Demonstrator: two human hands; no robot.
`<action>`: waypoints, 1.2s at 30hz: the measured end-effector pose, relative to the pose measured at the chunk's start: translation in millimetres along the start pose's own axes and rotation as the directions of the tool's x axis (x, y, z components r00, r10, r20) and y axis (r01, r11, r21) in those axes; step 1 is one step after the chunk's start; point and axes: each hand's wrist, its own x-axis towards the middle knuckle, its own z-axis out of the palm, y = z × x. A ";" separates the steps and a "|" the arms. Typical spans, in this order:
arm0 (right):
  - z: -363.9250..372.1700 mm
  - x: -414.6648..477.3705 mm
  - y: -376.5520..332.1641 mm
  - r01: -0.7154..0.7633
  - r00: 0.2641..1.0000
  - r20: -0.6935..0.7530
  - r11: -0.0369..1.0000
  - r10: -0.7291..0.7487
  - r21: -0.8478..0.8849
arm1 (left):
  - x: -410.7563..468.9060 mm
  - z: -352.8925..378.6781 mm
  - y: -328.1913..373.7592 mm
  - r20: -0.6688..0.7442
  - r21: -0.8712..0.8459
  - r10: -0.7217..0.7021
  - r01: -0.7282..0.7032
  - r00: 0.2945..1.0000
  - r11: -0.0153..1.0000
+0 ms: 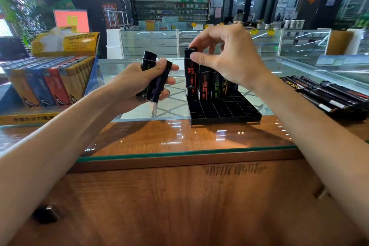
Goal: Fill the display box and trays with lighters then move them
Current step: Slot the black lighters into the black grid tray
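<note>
A black slotted tray [223, 113] lies on the glass counter. Its far rows hold several upright black lighters [205, 84] with coloured print. My right hand [225, 60] pinches the top of one black lighter with red print [190, 70], held upright over the tray's far left corner; whether its foot sits in a slot I cannot tell. My left hand [139, 80] is closed on a small bunch of black lighters [154, 84], left of the tray and above the glass.
A yellow display box [50, 78] full of coloured lighters stands at the left. A pile of loose black lighters [329, 96] lies at the right. The glass top [179, 154] ends at a wooden edge near me.
</note>
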 end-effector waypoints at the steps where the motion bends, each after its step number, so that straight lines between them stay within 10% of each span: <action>1: 2.6 0.3 1.7 -0.008 1.000 0.008 0.999 0.008 -0.037 | -0.3 0.6 0.2 -0.003 0.002 0.002 -0.002 1.000 1.000; 29: 17.5 -8.5 17.0 0.017 1.000 -0.004 0.966 -0.019 -0.259 | -4.8 6.2 3.2 0.281 -0.102 0.127 -0.102 0.951 0.990; 36: -1.3 -6.2 6.4 -0.008 0.985 0.169 0.975 -0.030 0.224 | -7.3 9.9 4.2 0.433 -0.181 0.125 -0.050 0.893 0.982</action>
